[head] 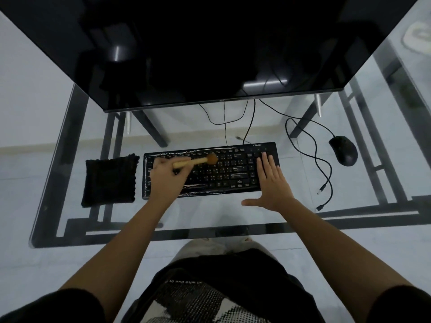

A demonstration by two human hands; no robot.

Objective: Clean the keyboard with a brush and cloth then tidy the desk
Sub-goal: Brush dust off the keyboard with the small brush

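1. On the glass desk (200, 208), near its middle: keyboard (224, 169), black, lying flat with its long side towards the person. A shiny, wrinkled clear covering shows over the keys. All places below are given from this keyboard.
2. Left hand (164, 177): over the keyboard's left end, fingers curled round the handle of the brush and grasping it.
3. Brush (198, 161): pale wooden handle, round brown head. It slants from the left hand towards the keyboard's middle, with the head over the upper key rows. Whether the bristles touch the keys cannot be told for certain.
4. Right hand (271, 180): laid flat on the keyboard's right end, fingers straight and released, grasping nothing. The thumb is spread out over the bare glass just in front of the keyboard.
5. Cloth (109, 180): black, folded to a rough square, lying flat just beside the keyboard's left end and not touching it. No hand is on it.
6. Mouse (344, 150): black, well to the right of the keyboard and level with its far edge.
7. Cable (323, 164): black, looping over the glass between keyboard and mouse, with two loose plug ends lying to the keyboard's right.
8. Monitor (210, 54): large, dark screen, standing behind the keyboard, thin black leads hanging below it.
9. Person: standing at the desk edge nearest the keyboard's front, in a black printed shirt with short sleeves.
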